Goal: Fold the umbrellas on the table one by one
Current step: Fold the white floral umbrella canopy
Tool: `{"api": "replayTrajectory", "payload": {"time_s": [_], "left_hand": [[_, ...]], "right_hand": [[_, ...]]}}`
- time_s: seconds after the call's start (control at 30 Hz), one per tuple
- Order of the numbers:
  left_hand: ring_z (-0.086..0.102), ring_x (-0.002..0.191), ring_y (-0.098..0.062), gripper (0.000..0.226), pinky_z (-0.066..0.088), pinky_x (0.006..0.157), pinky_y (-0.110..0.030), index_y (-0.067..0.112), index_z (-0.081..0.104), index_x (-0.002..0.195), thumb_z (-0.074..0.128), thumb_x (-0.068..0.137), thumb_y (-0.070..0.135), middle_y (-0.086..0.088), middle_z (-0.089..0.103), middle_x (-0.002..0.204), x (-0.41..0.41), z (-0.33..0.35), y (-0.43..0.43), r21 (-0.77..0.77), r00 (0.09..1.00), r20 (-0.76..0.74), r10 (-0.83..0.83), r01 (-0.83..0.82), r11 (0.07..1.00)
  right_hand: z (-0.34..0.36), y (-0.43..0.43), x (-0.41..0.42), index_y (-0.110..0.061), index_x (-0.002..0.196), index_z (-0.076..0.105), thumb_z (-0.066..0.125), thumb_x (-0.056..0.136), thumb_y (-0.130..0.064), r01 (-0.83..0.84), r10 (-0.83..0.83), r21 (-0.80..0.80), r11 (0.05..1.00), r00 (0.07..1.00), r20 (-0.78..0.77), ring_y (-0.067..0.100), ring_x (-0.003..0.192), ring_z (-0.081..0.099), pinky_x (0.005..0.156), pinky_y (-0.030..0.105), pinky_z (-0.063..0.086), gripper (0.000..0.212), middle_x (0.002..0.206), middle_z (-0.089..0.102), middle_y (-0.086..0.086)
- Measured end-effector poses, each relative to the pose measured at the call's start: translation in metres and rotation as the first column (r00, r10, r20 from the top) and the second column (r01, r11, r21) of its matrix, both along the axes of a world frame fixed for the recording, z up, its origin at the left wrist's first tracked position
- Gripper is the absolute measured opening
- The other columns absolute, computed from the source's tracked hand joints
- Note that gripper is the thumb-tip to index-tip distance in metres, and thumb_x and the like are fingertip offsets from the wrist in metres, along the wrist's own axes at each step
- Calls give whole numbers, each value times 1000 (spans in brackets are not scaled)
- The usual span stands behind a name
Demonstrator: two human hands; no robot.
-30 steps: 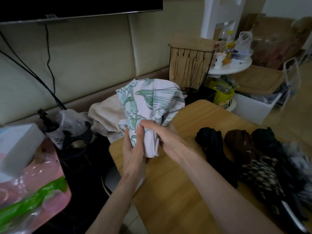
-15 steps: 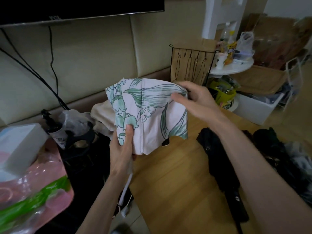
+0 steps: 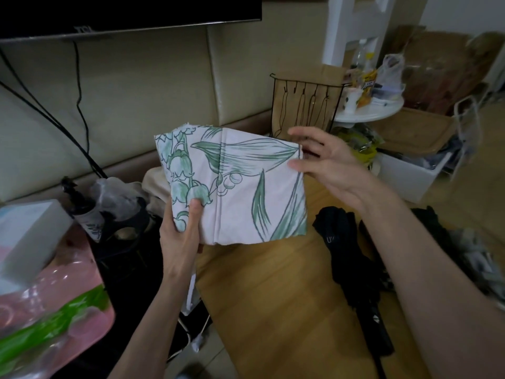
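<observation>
Only one floral umbrella (image 3: 240, 187) aloft

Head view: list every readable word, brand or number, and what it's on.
"UV": on the black umbrella lying on the wooden table.
"TCL": seemingly, on the television bottom bezel; blurred.
Yellow packet on the round white table: print too blurred to read.
Pump bottle label: unreadable.
Floral umbrella: pattern only, no text.
</observation>
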State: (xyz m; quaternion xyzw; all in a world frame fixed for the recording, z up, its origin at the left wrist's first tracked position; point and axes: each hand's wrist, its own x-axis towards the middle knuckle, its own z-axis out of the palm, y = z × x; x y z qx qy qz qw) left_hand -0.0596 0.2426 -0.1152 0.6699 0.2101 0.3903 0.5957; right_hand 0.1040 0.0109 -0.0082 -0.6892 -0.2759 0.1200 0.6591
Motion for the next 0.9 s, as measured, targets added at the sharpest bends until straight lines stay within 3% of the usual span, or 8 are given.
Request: {"api": "replayTrajectory", "payload": {"time_s": [0.1,0.23,0.37,0.5,0.57,0.63,0.73,0.9], "left_hand": [[67,117,2,56,58,94,-20,25,61,145,66,95,52,13,72,128,1,0,-3,-9,1000,19,-12,12,1000],[65,122,-1,64,57,101,-28,25,53,152,68,95,51,10,69,135,1,-2,-8,28,996,-8,-86,86,996],[64,125,-14,129,54,107,-41,32,16,168,86,67,72,1,61,147,5,-10,-2,45,960,-155,-234,244,969],[45,142,7,159,42,113,-15,24,-12,167,94,57,67,15,38,161,9,-17,0,97,853,-181,-489,511,854],[41,149,-3,152,41,115,-21,20,-13,167,96,64,41,0,31,169,9,-22,-1,95,801,-166,-576,594,799],[50,140,2,145,46,111,-22,7,10,166,98,56,41,-8,43,163,7,-18,-9,82,794,-194,-577,599,796],[61,121,10,97,52,104,-20,28,52,138,96,57,58,25,70,128,2,-13,-24,87,833,-246,-495,528,845],[59,107,23,54,49,89,-4,49,49,122,84,83,41,35,65,115,0,-11,-39,3,865,-256,-432,447,894]], "right_hand": [[-15,8,-11,-29,132,68,90,82,-26,23,-37,-218,976,997,-62,6,112,71,91,23,59,55,127,73,-8],[-27,18,-20,-19,116,78,79,95,-18,157,-154,-167,973,988,34,2,97,73,74,12,55,20,112,78,-8],[-15,31,-32,-20,120,74,74,97,-11,140,-136,-62,988,988,68,2,100,74,79,19,58,25,113,78,-8],[8,51,-41,-20,122,65,68,95,-2,90,-90,4,996,995,37,8,97,76,76,31,63,33,112,78,-2],[16,63,-45,-26,127,57,69,93,-2,28,-28,-5,1000,999,37,17,97,77,82,42,64,43,106,80,0],[21,73,-49,-29,140,47,69,94,3,-55,55,-12,998,998,25,24,93,78,79,42,64,61,102,80,5],[25,85,-50,-27,152,43,63,94,12,-187,190,-88,978,981,30,26,93,79,86,39,65,73,105,78,10],[32,77,-41,-10,125,72,60,90,19,30,-23,-23,999,971,238,18,82,77,70,25,60,47,102,77,9]]}}
